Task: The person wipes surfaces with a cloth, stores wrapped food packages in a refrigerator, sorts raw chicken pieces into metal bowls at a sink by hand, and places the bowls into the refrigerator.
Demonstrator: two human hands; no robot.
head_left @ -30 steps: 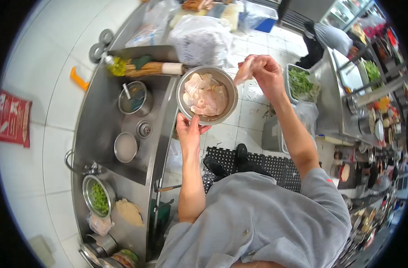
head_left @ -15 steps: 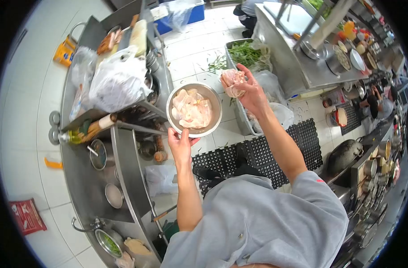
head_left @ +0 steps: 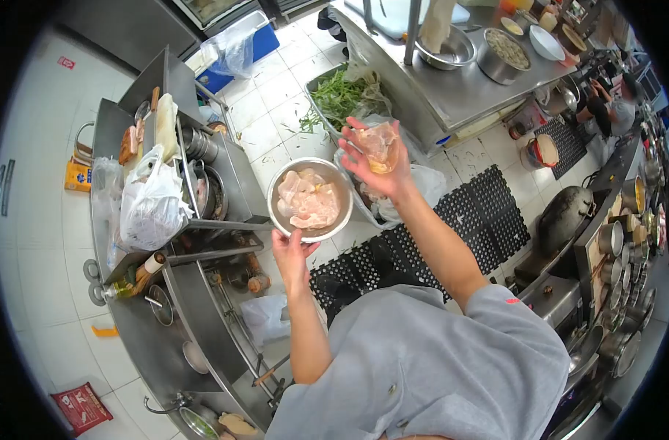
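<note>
A round metal bowl (head_left: 274, 213) with several pale pieces of raw meat (head_left: 309, 199) in it is held up by my left hand (head_left: 292, 257), whose fingers and thumb grip the near rim. To the right of the bowl, my right hand (head_left: 384, 163) is raised with the palm up and fingers spread. A piece of raw meat (head_left: 379, 145) lies across that palm and fingers, apart from the bowl.
A steel sink counter (head_left: 140, 323) runs along the left, with a white plastic bag (head_left: 152, 205) above it. Bins of greens (head_left: 338, 95) stand beyond my hands, beside a steel table (head_left: 451, 92). Black mats (head_left: 451, 227) cover floor ahead. A person (head_left: 616, 110) is far right.
The view has swung right, away from the sink. My right hand has turned from pinching the meat to holding it on a spread palm. My left hand still holds the bowl.
</note>
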